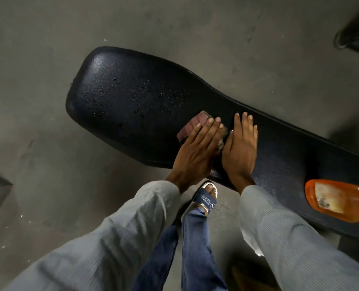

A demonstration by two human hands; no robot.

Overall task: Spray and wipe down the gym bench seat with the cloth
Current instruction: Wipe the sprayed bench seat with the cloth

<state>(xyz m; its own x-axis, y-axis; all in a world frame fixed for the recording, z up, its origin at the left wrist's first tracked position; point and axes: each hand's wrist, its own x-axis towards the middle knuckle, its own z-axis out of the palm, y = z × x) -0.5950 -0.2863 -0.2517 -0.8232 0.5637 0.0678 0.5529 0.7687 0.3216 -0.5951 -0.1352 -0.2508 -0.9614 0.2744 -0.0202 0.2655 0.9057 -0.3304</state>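
Observation:
The black padded gym bench seat (132, 95) runs from upper left to lower right, its wide end speckled with spray droplets. A folded maroon cloth (192, 124) lies on the seat near the front edge. My left hand (197, 152) presses flat on the cloth, fingers together, covering most of it. Right beside it, my right hand (240, 148) lies flat on the seat with its thumb side touching the cloth's edge. An orange bottle (338, 198) with a worn label lies on the bench at the lower right.
Grey concrete floor (38, 80) surrounds the bench. My foot in a dark blue slide sandal (206, 199) stands just below the bench's front edge. A dark equipment leg (354, 34) sits at the top right, and another dark object edge shows at the far left.

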